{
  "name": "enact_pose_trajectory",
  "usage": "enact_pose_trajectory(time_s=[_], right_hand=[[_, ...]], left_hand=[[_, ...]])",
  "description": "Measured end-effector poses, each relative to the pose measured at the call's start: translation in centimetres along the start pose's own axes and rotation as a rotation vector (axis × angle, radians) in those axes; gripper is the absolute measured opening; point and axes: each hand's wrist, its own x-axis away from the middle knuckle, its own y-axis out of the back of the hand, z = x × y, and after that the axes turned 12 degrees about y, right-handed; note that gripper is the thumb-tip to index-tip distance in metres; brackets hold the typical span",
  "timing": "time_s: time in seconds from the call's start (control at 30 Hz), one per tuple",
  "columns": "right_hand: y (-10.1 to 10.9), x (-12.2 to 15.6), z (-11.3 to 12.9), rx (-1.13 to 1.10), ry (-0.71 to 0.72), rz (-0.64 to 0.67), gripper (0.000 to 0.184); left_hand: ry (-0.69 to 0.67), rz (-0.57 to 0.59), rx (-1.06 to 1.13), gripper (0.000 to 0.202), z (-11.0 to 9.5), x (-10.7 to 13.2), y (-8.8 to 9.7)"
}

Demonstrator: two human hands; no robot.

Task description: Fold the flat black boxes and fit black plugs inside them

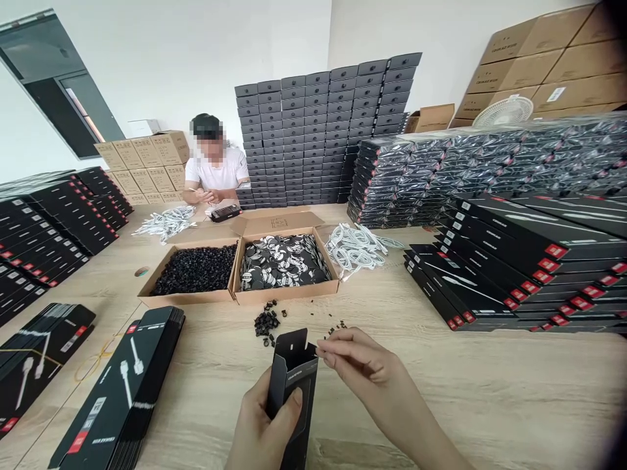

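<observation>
My left hand (259,424) grips a black cardboard retail box (292,385) upright, its top flap standing open. My right hand (362,372) is just right of the box's open top, with thumb and fingertips pinched close together. Anything between those fingertips is too small to make out. A loose pile of small black parts (266,323) lies on the wooden table (470,398) just above the box, and a few more bits (337,326) lie beyond my right hand.
Two cardboard trays hold black parts (196,269) and black-and-white discs (283,262). White cables (355,251) lie beside them. Stacks of black boxes (533,261) line the right side and left side. A co-worker (215,166) sits across the table, with hands together. Black boxes (122,385) lie at lower left.
</observation>
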Motion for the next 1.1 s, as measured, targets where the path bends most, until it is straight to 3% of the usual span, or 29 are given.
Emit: enact_pose_trajectory(time_s=[0.17,0.23,0.3,0.5,0.87,1.0,1.1], right_hand=[[-1.8,0.6,1.0,0.013,0.002,-0.113,0.013],[-2.5,0.6,1.1,-0.004,-0.055,-0.195,0.020],[-3.4,0.5,1.2,-0.056,-0.113,-0.281,0.027],[-4.9,0.3,1.3,-0.191,-0.118,-0.418,0.022],[-4.8,0.5,2.3,-0.177,-0.156,-0.413,0.020],[-4.4,0.3,2.5,-0.235,-0.154,-0.333,0.020],[-3.8,0.4,2.3,-0.172,-0.137,-0.258,0.017]], left_hand=[[-0.046,-0.017,-0.029,0.035,0.3,0.1,-0.3],[-0.046,-0.030,-0.056,0.034,0.5,0.1,-0.3],[-0.059,-0.050,-0.086,0.033,0.8,0.1,-0.4],[-0.135,-0.077,-0.159,0.037,1.6,0.1,-0.6],[-0.278,-0.156,-0.408,0.038,1.9,0.1,-0.5],[-0.378,-0.233,-0.455,0.048,2.6,0.2,-0.5],[-0.460,-0.229,-0.490,0.055,2.7,0.2,-0.2]])
